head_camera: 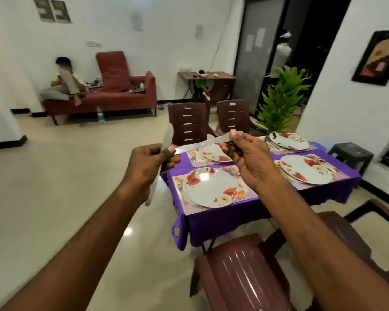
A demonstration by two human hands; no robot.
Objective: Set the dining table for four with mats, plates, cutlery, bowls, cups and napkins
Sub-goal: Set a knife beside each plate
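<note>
1. Our left hand (148, 167) grips one knife (166, 140), blade up.
2. Our right hand (245, 158) pinches a second knife (202, 144), level, its tip at our left thumb.
3. The counter (222, 216) to the right carries four mats, four plates (211, 187).
4. We count four chairs (238, 274).

Purple-clothed table (222, 217) bears four floral mats (245, 194) under plates (210, 187)
</note>
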